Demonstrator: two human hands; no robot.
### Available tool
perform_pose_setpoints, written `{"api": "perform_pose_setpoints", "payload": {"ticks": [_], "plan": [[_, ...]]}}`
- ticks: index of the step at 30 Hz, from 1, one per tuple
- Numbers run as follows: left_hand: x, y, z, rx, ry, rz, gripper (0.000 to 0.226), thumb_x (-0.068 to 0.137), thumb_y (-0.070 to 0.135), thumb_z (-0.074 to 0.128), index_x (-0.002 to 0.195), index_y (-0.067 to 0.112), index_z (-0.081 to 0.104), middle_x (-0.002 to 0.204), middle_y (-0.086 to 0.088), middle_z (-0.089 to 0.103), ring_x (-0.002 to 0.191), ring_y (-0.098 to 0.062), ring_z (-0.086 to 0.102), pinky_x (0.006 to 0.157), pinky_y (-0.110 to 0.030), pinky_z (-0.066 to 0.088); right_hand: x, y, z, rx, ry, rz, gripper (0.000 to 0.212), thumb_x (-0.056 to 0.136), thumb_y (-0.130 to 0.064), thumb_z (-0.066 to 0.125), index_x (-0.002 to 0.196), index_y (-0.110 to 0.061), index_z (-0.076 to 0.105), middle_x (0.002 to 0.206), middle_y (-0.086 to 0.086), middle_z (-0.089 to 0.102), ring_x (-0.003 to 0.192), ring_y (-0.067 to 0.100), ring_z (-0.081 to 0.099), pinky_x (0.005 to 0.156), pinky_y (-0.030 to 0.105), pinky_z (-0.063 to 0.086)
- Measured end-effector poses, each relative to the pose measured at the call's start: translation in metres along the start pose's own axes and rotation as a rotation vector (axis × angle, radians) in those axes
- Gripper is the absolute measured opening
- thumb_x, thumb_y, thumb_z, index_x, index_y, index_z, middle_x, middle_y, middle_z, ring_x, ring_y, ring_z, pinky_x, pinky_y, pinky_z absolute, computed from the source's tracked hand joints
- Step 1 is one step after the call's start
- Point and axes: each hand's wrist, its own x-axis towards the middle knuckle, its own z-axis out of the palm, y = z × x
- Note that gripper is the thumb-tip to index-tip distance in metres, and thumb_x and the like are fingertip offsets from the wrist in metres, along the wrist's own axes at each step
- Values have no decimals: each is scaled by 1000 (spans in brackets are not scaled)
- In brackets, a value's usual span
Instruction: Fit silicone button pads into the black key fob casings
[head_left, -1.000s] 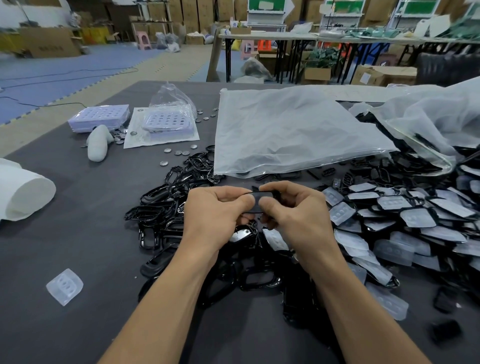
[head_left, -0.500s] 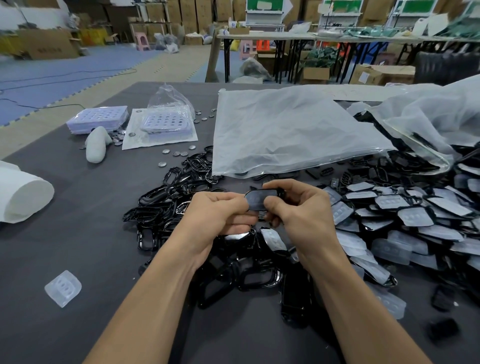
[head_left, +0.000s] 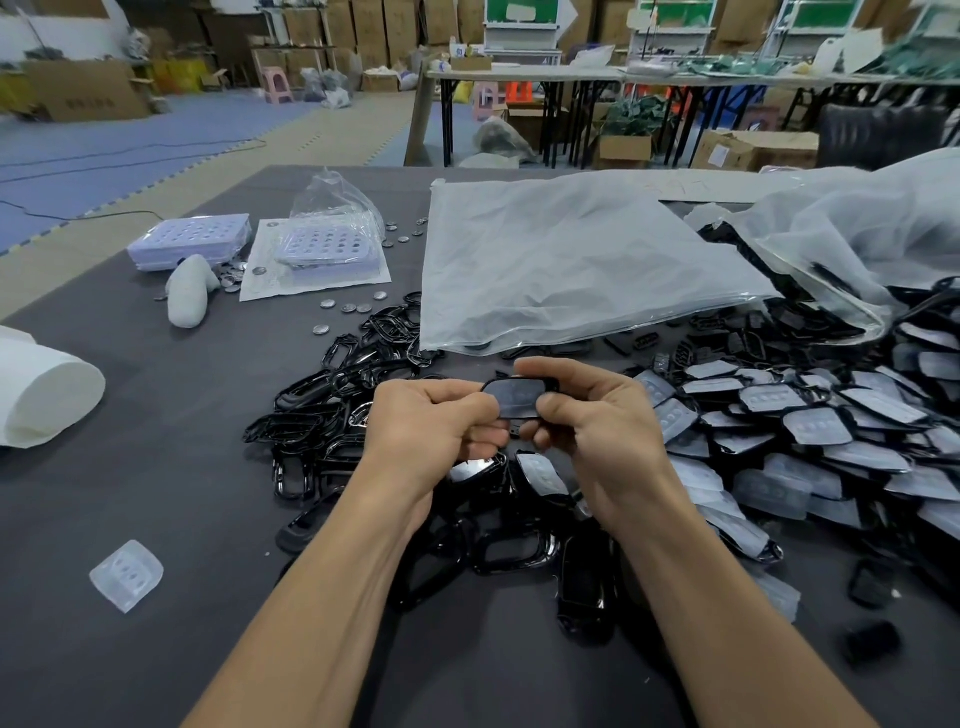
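Note:
Both hands hold one black key fob casing (head_left: 519, 397) above the middle of the table, a translucent silicone pad lying in its face. My left hand (head_left: 431, 431) pinches its left end; my right hand (head_left: 597, 421) grips its right end, thumb on the front and fingers curled over the top. A heap of empty black casings (head_left: 332, 405) lies to the left and under my hands. A pile of casings with pads in them (head_left: 810, 431) spreads to the right. One loose silicone pad (head_left: 126, 574) lies at the near left.
A flat clear plastic bag (head_left: 571, 260) covers the table's middle back, with a crumpled one (head_left: 857, 234) at the right. Trays of round coin cells (head_left: 192, 241) and loose cells (head_left: 343, 306) sit back left, beside a white lump (head_left: 188, 291). A white roll (head_left: 41, 395) lies at the left edge.
The casing has turned so its padded face shows towards me, and both hands have lifted slightly away from my body. My right thumb now sits lower on the front.

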Motion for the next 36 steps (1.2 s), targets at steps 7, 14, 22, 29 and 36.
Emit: {"api": "perform_pose_setpoints", "payload": {"ticks": [7, 14, 22, 29, 36], "plan": [[-10, -1, 6, -9, -18, 36, 18, 84, -6, 70, 98, 2, 78, 72, -13, 77, 55, -15, 69, 52, -22, 54, -14, -10, -4, -784, 90, -363, 44, 76, -5, 66, 106, -35, 78, 100, -26, 75, 69, 6, 68, 69, 16, 54], [-24, 0, 13, 151, -97, 175, 15, 75, 27, 73, 84, 21, 84, 68, -6, 76, 52, -13, 62, 52, -23, 48, -28, -22, -8, -936, 16, -378, 42, 73, 1, 74, 103, -29, 80, 87, -17, 77, 83, -3, 70, 75, 12, 52], [-42, -4, 46, 400, -156, 198, 3, 72, 21, 79, 71, 23, 81, 55, -7, 69, 44, -12, 55, 51, -25, 43, -65, -39, -41, -1012, 8, -350, 43, 71, -2, 76, 107, -26, 81, 96, -12, 80, 93, -1, 71, 87, 22, 56], [-42, 4, 73, 468, -92, 299, 31, 72, 48, 80, 100, 34, 80, 79, 23, 77, 76, 10, 71, 81, -21, 56, -45, -93, -93, -1274, 109, -220, 42, 80, -10, 80, 119, -24, 77, 113, -10, 77, 97, -4, 64, 82, -6, 38], [-13, -2, 54, 727, -26, 356, 40, 82, 6, 69, 110, 34, 78, 99, 14, 78, 98, -6, 72, 102, -28, 54, -15, -112, -115, -1397, 89, -111, 52, 87, -15, 74, 137, -26, 66, 136, -7, 68, 126, 13, 62, 104, 17, 38]]}}
